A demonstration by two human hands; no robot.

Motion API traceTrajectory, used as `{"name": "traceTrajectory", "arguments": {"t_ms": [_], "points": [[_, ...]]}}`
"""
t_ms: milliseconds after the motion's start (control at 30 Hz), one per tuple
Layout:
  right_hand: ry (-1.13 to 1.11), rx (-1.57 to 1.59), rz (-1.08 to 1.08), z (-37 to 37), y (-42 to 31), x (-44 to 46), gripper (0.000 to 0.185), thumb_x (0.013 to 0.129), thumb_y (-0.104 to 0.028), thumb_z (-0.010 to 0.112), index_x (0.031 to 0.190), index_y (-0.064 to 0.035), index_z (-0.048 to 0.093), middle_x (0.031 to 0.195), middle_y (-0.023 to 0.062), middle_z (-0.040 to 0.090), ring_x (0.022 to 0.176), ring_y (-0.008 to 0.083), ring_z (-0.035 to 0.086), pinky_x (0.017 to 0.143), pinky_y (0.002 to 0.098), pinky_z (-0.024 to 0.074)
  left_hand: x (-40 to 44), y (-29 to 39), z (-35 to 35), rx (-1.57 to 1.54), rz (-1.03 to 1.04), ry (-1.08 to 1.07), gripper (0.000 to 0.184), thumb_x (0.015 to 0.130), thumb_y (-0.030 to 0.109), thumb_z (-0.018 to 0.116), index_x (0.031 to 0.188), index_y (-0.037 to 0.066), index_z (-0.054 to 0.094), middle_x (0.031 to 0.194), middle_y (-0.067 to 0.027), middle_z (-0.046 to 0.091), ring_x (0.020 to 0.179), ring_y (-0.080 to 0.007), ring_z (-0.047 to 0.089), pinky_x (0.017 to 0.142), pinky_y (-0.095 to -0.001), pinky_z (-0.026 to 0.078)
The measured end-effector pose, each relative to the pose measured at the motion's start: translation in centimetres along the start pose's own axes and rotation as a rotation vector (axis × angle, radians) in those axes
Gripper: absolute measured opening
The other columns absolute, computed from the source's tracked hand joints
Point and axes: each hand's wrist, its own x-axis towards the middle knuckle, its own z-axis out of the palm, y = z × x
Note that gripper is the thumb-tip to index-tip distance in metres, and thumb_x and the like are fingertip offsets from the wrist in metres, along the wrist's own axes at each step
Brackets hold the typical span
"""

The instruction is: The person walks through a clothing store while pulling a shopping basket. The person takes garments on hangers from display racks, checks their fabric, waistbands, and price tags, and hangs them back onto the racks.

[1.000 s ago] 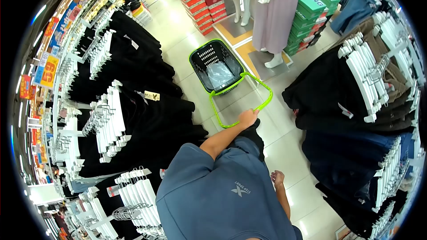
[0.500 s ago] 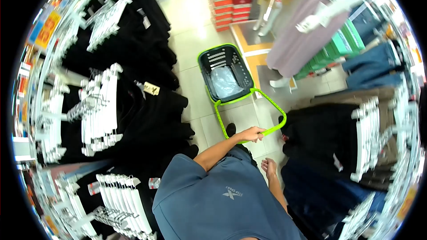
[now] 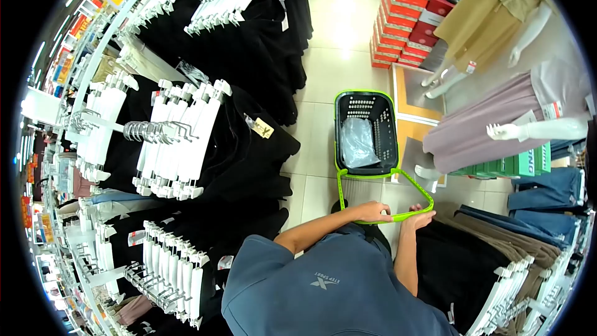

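A dark shopping basket (image 3: 387, 107) with a bright green rim stands on the tiled floor ahead of me. Inside it lies a pale, plastic-wrapped package (image 3: 359, 143). The basket's long green handle (image 3: 415, 182) reaches back towards my body. My left hand (image 3: 373, 211) is closed around the near bar of this handle. At the handle's right corner, my right hand (image 3: 420, 218) has its fingers curled on the bar; part of its grip is hidden.
Racks of black trousers (image 3: 245, 149) on white hangers (image 3: 180, 140) line the left. More hanging trousers (image 3: 460, 261) are close on my right. Ahead right are stacked red shoe boxes (image 3: 398, 28), a low display platform (image 3: 413, 143) and mannequins in skirts (image 3: 482, 127).
My right hand has come up from beside my body onto the handle. My left hand keeps its grip. The view has shifted, so the basket appears farther right and more upright.
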Motion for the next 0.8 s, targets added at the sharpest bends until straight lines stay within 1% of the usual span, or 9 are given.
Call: {"name": "traceTrajectory", "arguments": {"t_ms": [33,67,200,333,433,567,600,700,800], "points": [[0.005,-0.211,-0.105,1.3,-1.5,-1.6,0.048,0.095,-0.044,0.042,0.108,0.0016,0.043,0.075,0.0118,0.055,0.054,0.019,0.051,0.048,0.0305,0.0451,-0.4,0.4,-1.1,0.017,-0.048,-0.043,0.049,0.086,0.047,0.055,0.107,0.003,0.06,0.08,-0.0182,0.065,0.072,-0.0364,0.061,0.071,-0.0419,0.048],[-0.007,-0.35,-0.161,2.1,-2.2,-2.4,0.032,0.091,-0.025,0.05,0.105,0.003,0.042,0.074,0.0115,0.053,0.053,0.0177,0.05,0.047,0.0307,0.0447,-0.7,0.9,-2.0,-0.039,-0.104,-0.07,0.048,0.086,0.047,0.054,0.104,0.003,0.061,0.074,-0.0165,0.065,0.068,-0.0318,0.063,0.067,-0.0401,0.049],[-0.065,-0.506,-0.159,3.4,-1.0,0.3,0.029,0.08,-0.003,0.043,0.107,0.0055,0.044,0.074,0.0122,0.053,0.055,0.0196,0.053,0.045,0.033,0.0449,-1.3,1.7,-4.2,-0.342,-0.284,-0.167,0.047,0.089,0.045,0.051,0.101,0.0,0.061,0.064,-0.0116,0.063,0.054,-0.0215,0.061,0.054,-0.034,0.049],[-0.103,-0.585,-0.287,5.4,-2.9,1.3,0.024,0.081,-0.005,0.044,0.101,0.0074,0.05,0.075,0.0139,0.053,0.055,0.0239,0.055,0.044,0.0357,0.0464,0.4,2.8,-5.9,-0.267,-0.288,-0.194,0.059,0.091,0.051,0.046,0.1,-0.005,0.063,0.072,-0.0153,0.065,0.059,-0.0222,0.062,0.057,-0.0337,0.049],[-0.177,-0.553,-0.397,7.2,-3.2,4.6,0.023,0.081,-0.005,0.044,0.097,0.009,0.052,0.076,0.0151,0.054,0.053,0.0247,0.054,0.043,0.0365,0.0458,3.3,0.3,-4.9,-0.271,-0.263,-0.133,0.061,0.093,0.052,0.041,0.086,-0.005,0.062,0.07,-0.0109,0.061,0.062,-0.0205,0.058,0.059,-0.0354,0.046],[-0.311,-0.531,-0.357,13.2,-4.9,8.5,0.023,0.078,-0.003,0.046,0.096,0.0078,0.055,0.082,0.0132,0.057,0.067,0.0208,0.054,0.061,0.0325,0.0447,8.1,0.8,-7.8,-0.317,-0.371,-0.201,0.067,0.093,0.056,0.038,0.087,-0.006,0.063,0.074,-0.0123,0.063,0.066,-0.0227,0.058,0.063,-0.0383,0.045],[-0.303,-0.548,-0.348,15.2,-5.4,9.0,0.025,0.076,0.0,0.047,0.098,0.0069,0.056,0.083,0.01,0.057,0.073,0.0179,0.052,0.069,0.0312,0.0425,8.9,1.7,-8.7,-0.265,-0.336,-0.162,0.06,0.094,0.049,0.038,0.087,-0.004,0.064,0.076,-0.0185,0.065,0.067,-0.0313,0.061,0.066,-0.0433,0.046],[-0.495,-0.398,-0.376,19.6,-6.2,10.1,0.026,0.074,0.002,0.049,0.098,0.0073,0.056,0.084,0.0077,0.057,0.072,0.0166,0.052,0.067,0.0298,0.0425,10.4,2.4,-9.6,0.077,-0.156,0.124,0.05,0.095,0.04,0.038,0.084,-0.002,0.063,0.077,-0.0251,0.063,0.071,-0.0413,0.06,0.069,-0.0485,0.046],[-0.48,-0.366,-0.41,22.2,-4.6,12.6,0.022,0.073,0.002,0.051,0.093,0.0023,0.06,0.074,0.0057,0.056,0.055,0.0128,0.05,0.049,0.0274,0.043,11.5,3.7,-11.7,0.168,-0.183,0.171,0.045,0.095,0.033,0.035,0.08,0.001,0.063,0.076,-0.0256,0.061,0.073,-0.0451,0.058,0.067,-0.0525,0.045]]}}
